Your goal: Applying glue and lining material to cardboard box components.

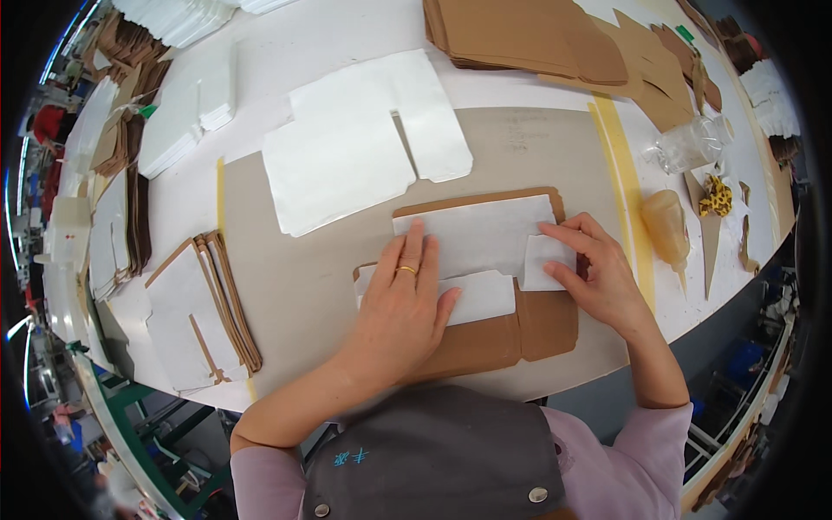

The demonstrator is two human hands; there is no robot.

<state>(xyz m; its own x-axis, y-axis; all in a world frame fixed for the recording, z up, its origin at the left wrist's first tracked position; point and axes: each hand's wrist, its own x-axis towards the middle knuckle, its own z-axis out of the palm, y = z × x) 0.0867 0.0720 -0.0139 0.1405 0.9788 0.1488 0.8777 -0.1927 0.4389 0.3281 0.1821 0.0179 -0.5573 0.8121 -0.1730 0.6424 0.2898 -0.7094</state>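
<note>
On the grey mat before me lies a brown, leather-like panel (468, 348) with rounded corners and a slit. A white sheet (485, 227) covers its upper part, and brown edging shows around it. My left hand (400, 303) lies flat on the white sheet with its fingers stretched out, a ring on one of them. At the sheet's right end a small white flap (539, 260) is folded over. My right hand (591, 270) has curled fingers and thumb at that flap, holding its edge. Beyond the panel lie flat white slit sheets (347, 139).
Brown panels (529, 39) are stacked at the far right. A lined brown stack (204, 303) stands at the left, below white sheets (191, 113). At the right are a clear plastic bottle (693, 146), an amber squeeze bottle (666, 227) and yellow tape (626, 173).
</note>
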